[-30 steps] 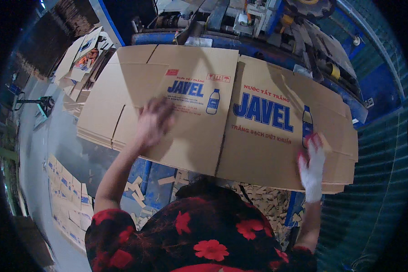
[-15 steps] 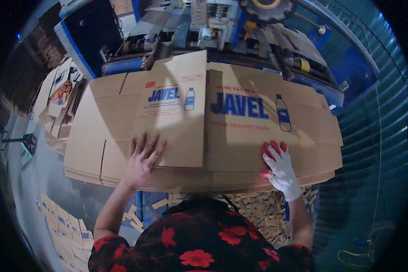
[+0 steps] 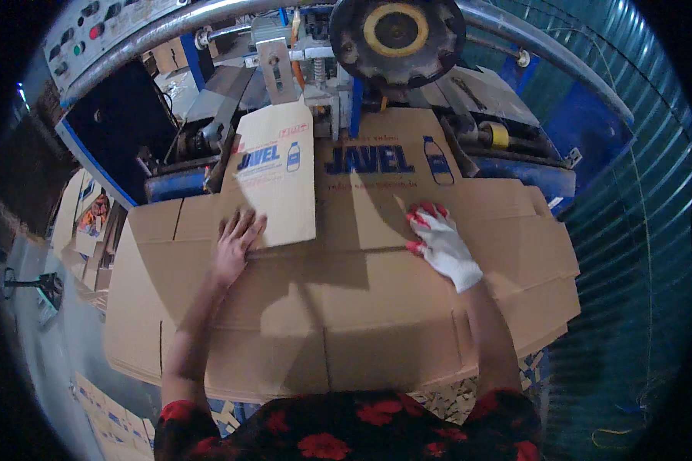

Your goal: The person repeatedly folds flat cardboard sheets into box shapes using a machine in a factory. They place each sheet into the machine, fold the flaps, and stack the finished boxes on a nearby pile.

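A flat cardboard box blank with blue and red print and a bottle picture reaches from the stack into the machine. Its folded-over panel lies on the left part. My bare left hand rests flat on the near left corner of that panel, fingers spread. On the right part of the blank, my right hand lies with fingers apart, in a white glove with red fingertips. Beneath both hands is a stack of plain brown cardboard blanks; the far edge of the top blank is hidden under the machine.
A large black wheel hangs above the machine's feed area. Far left is a control panel with buttons. Cardboard piles stand on the left floor. Small cardboard scraps lie under the stack. A corrugated green wall borders the right.
Both hands have moved forward with the top blank, and its far edge is now inside the machine. More of the plain stack shows behind it. The view has tilted up toward the machine.
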A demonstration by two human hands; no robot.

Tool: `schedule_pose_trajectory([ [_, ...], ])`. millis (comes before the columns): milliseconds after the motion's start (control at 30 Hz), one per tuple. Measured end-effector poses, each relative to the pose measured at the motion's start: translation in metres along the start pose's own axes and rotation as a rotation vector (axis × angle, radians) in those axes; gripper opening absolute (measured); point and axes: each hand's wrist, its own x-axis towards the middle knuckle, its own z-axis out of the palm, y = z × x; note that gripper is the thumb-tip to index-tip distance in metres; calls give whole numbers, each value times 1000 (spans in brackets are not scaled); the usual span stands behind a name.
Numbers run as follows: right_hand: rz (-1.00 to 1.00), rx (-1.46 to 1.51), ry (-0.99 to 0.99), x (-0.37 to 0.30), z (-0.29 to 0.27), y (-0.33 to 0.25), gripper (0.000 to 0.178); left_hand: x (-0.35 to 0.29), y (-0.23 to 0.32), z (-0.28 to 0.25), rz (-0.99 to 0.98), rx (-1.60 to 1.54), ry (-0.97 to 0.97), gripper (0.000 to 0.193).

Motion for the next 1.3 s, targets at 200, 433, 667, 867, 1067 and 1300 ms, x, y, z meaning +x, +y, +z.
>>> schedule_pose_trajectory([
  [200, 182, -158, 136, 71, 35, 36, 45, 76, -29, 29, 1, -128, 184, 71],
  [433, 704, -278, 48, -114, -38, 39, 62, -183, -161, -75, -840, 160, 192, 60],
  [667, 969, -419, -159, -267, -70, -19, 68, -372, -241, -130, -1282, 48, -113, 66],
  [867, 1364, -319, 700, -360, -60, -56, 69, -379, -234, -149, -1429, -152, -44, 93],
  [1067, 1266, 1362, 988, -377, -62, -81, 54, -375, -248, -164, -1469, -127, -19, 105],
  [1300, 1197, 1209, 1093, -329, -124, -91, 48, -414, -271, -164, -1267, -324, 404, 81],
])
